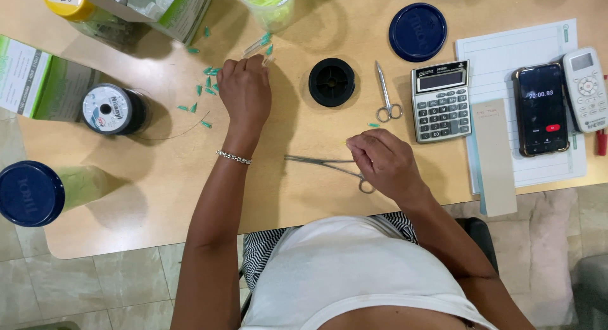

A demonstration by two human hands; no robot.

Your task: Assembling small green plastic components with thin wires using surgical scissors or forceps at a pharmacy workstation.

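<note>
My left hand reaches forward over the wooden table, its fingers closed around small green-capped pieces at the fingertips. Several more small green pieces lie scattered just left of it. My right hand rests nearer my body, curled over the ring handles of long metal forceps that point left across the table. A tiny green piece lies just beyond the right hand.
A black spool, small scissors, a calculator, a dark blue lid, a phone, a remote and lined paper sit to the right. Thread spool, boxes and a blue-lidded jar stand left.
</note>
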